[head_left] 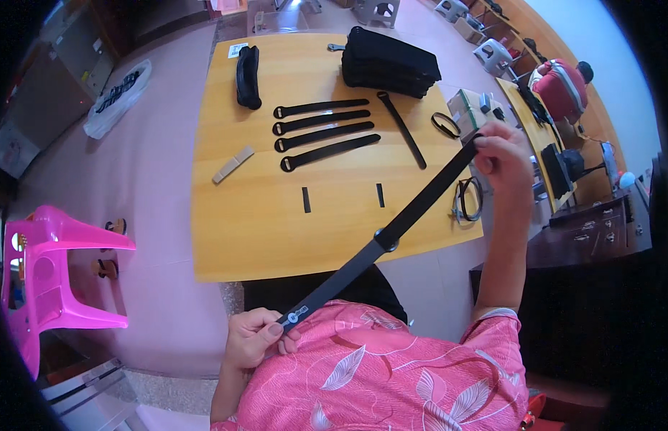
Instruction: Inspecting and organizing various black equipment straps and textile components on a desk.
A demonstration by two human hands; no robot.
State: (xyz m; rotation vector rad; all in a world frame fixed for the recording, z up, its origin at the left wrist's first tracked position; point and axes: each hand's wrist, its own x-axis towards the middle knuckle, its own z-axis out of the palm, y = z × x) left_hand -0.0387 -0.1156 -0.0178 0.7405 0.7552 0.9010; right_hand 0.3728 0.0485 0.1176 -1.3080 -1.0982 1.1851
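Strap (352, 267), black and grey, stretches straight, pinched by left fingers (271, 332) and right fingers (498, 148).

One strap (352, 266) was held between two hands (253, 340); four parallel straps (328, 136) and two strips (306, 200) were laid beyond them.

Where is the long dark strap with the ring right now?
In the head view, the long dark strap slants across the near edge of the table, from the left hand by the pink shirt up to the right hand, right of centre.
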